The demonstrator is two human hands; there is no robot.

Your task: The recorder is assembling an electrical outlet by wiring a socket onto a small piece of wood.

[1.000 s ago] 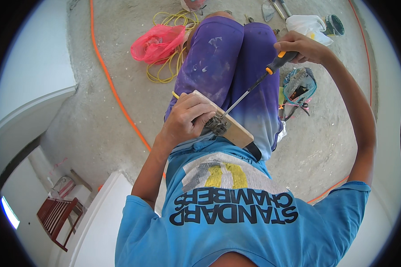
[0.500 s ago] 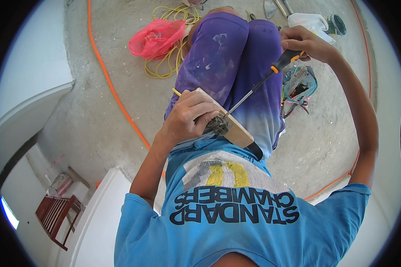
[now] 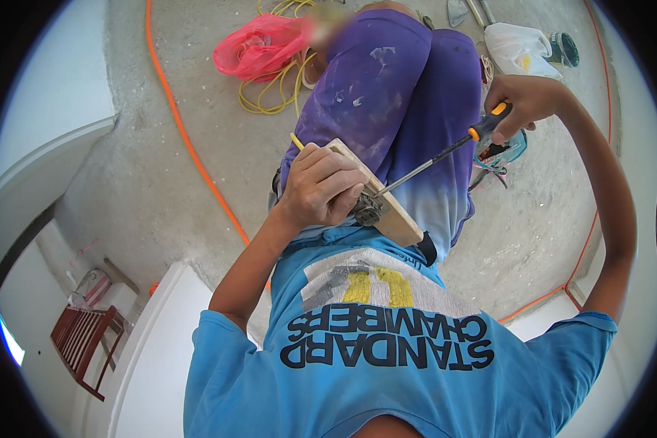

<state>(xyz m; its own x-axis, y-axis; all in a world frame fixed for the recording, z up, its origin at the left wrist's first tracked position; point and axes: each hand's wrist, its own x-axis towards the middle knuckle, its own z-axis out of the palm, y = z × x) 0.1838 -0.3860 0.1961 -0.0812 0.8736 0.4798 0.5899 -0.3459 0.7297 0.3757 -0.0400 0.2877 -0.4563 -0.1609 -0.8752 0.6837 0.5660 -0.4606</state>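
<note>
My left hand (image 3: 320,184) is closed around a pale wooden board (image 3: 400,223) that rests over my lap. A dark, dirty fitting (image 3: 368,210), perhaps an electrical socket, sits on the board beside my thumb. The end of a yellow cord (image 3: 296,141) shows just past my left knuckles. My right hand (image 3: 527,104) grips the black and orange handle of a screwdriver (image 3: 432,160). Its shaft slants down to the left, and its tip meets the fitting's edge; the exact contact is too small to make out.
A pink plastic bag (image 3: 259,47) and a coiled yellow cord (image 3: 274,106) lie beyond my knees. An orange cord (image 3: 186,139) crosses the concrete floor at left. At far right are a white bag (image 3: 518,47), a dark green bucket (image 3: 564,50) and a light-blue bag (image 3: 515,150).
My right hand and the screwdriver handle have moved a little right and nearer to me, so the shaft lies flatter. The board has shifted slightly right with my left hand.
</note>
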